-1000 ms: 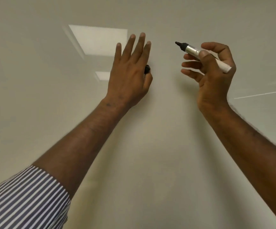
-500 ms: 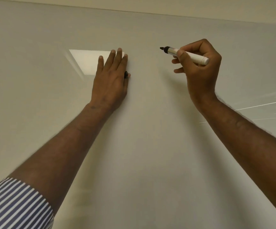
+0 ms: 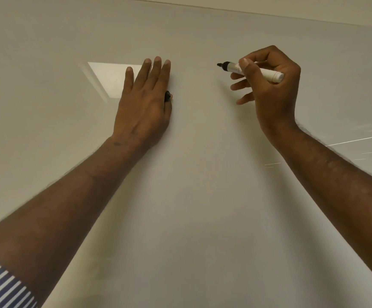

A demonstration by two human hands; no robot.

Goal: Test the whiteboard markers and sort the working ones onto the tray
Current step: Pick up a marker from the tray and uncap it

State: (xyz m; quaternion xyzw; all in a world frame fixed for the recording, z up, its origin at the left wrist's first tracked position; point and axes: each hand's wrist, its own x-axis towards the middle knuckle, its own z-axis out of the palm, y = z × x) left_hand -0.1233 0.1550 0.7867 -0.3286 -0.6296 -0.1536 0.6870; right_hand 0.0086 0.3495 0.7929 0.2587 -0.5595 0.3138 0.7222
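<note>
Holding an uncapped marker [image 3: 250, 71] like a pen, the right hand [image 3: 274, 94] has its thumb and forefinger pinched round the white barrel, the other fingers loosely curled below it, and the black tip pointing left, close to the whiteboard [image 3: 191, 196]; whether the tip touches the surface cannot be told. No ink mark shows near it. The left hand [image 3: 144, 105] lies flat against the board with its fingers straight and together, and a small black thing, most likely the marker's cap [image 3: 167, 96], peeps out at the thumb side, apparently tucked under the thumb. A striped sleeve [image 3: 0, 283] shows at the lower left. The step in hand looks like the test itself: the marker is bare and aimed, but no stroke is drawn yet. The next move calls for pressing the tip to the board and drawing a short line, firmly enough to show whether ink flows. The tray is not in view, so sorting must wait.
</note>
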